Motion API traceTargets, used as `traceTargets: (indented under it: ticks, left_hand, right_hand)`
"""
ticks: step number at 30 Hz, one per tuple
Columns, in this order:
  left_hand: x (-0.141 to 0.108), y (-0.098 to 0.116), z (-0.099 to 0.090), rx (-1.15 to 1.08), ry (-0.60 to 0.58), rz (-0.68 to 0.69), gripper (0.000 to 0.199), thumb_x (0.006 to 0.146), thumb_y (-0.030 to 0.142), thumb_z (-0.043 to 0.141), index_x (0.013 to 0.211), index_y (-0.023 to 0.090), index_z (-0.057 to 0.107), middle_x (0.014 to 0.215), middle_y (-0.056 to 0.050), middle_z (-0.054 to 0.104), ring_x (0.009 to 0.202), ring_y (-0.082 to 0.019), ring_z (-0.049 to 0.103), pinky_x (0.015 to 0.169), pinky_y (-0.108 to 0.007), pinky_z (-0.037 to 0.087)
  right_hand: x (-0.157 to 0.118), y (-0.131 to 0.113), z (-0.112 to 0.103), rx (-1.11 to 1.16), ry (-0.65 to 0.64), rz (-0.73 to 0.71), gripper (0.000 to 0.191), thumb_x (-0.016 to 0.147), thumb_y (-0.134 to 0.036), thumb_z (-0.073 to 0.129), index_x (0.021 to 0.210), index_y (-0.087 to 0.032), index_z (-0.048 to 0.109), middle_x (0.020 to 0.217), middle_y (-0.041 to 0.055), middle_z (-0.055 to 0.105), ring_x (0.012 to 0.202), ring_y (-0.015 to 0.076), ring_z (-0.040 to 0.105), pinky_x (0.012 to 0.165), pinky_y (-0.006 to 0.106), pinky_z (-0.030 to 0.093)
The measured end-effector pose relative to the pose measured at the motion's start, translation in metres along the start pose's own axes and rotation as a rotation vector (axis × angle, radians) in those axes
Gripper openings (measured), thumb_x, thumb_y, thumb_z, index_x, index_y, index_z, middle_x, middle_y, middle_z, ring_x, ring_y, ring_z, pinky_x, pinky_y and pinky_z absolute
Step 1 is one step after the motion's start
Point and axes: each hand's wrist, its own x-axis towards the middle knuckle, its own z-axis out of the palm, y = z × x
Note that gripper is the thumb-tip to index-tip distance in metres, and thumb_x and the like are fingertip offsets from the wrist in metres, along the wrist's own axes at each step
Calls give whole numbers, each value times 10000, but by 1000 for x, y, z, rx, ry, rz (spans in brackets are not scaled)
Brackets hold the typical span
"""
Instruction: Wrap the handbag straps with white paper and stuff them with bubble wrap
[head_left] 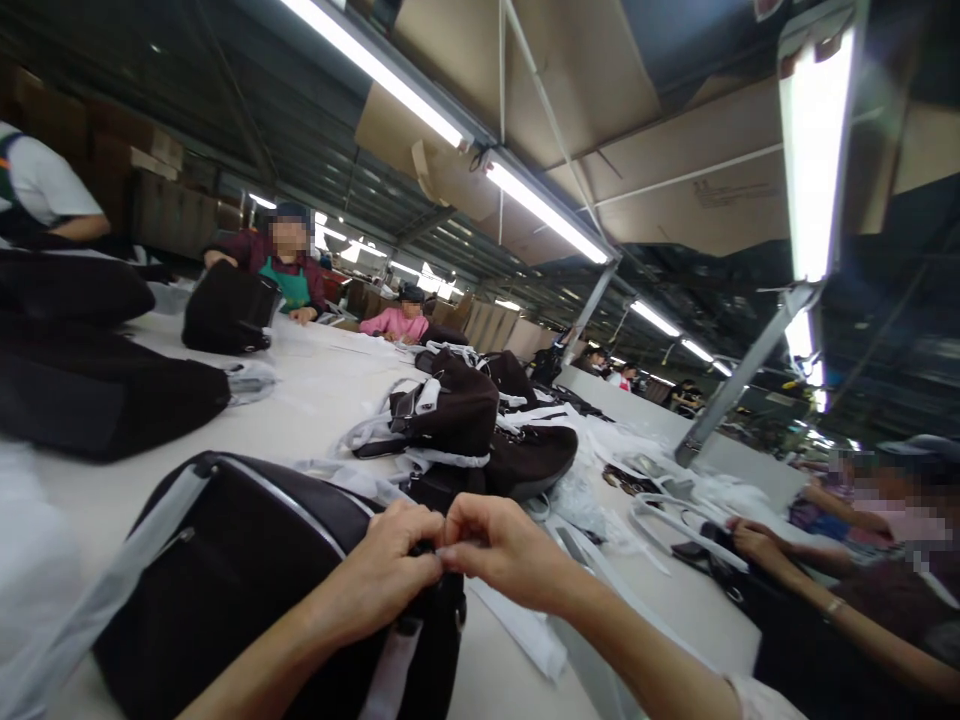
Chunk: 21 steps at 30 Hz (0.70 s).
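Fingers (pixel 415 545) pinch above the black bag's (pixel 247 570) right end.

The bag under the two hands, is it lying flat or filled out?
Filled out: the bag rises thick from the table, with rounded sides.

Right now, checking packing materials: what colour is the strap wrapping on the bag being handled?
The strap wrapping is whitish; head view shows it.
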Motion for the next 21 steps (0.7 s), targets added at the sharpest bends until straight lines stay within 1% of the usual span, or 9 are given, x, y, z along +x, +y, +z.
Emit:
traceTargets:
  ticks: [2,4,5,7,10,14,17,19,21]
  left_hand:
    - [3,-3,0,-3,-4,-6,109,745,214,505,771,216,611,883,-3,639,995,-243,512,882,-329,379]
    - [5,-6,0,0,-6,-23,109,741,215,507,768,214,612,887,-4,633,990,-242,514,870,-327,382]
    - [5,-6,-1,2,-4,-34,106,730,212,507,763,213,608,887,-5,626,988,-242,513,865,-329,379]
    - [5,-6,-1,5,-5,-55,95,708,206,504,747,211,591,878,-5,608,985,-240,511,855,-334,369]
    - [4,-4,-2,12,-17,-70,91,704,214,495,748,210,575,868,-5,594,988,-241,505,862,-349,349]
    - [3,-3,-2,-14,-12,-81,115,699,237,501,774,208,583,907,-14,589,1002,-248,502,885,-366,348]
    - [4,-6,-1,-9,1,-68,131,709,241,491,786,208,592,918,-18,591,1001,-252,502,892,-380,348]
    - [4,-7,1,8,11,-54,140,718,242,481,793,209,594,913,-19,593,996,-255,501,890,-386,345]
    - [2,-7,2,22,20,-37,138,719,239,477,792,208,590,910,-20,596,998,-255,497,895,-390,339]
  right_hand:
    - [-4,-2,-6,-120,-63,-122,184,758,-33,683,840,-196,655,818,-24,671,769,141,615,707,237,472]
    - [-10,-2,-9,-350,-108,-286,235,805,-37,660,975,-199,658,1019,36,672,899,171,637,797,265,497]
    - [-13,-1,-9,-468,-111,-359,225,839,-48,638,1009,-195,652,1081,65,654,922,179,637,802,268,505]
    - [-18,3,-7,-600,-73,-433,150,915,-89,578,1009,-178,656,1082,94,644,893,181,636,760,255,515]
    - [-20,9,-1,-575,22,-473,150,977,-145,522,975,-153,672,964,92,661,843,180,631,730,241,513]
    - [-21,12,2,-507,65,-507,214,1010,-186,481,1016,-141,690,949,100,674,839,179,637,726,238,515]
    - [-25,14,2,-524,83,-531,250,1021,-170,445,1057,-147,692,949,102,682,839,181,637,721,244,512]
    - [-28,15,4,-538,97,-506,236,1004,-140,458,1042,-149,691,948,102,683,844,186,639,730,252,509]
    - [-29,13,6,-507,107,-430,168,944,-109,536,1006,-145,689,937,95,684,835,188,647,728,256,505]
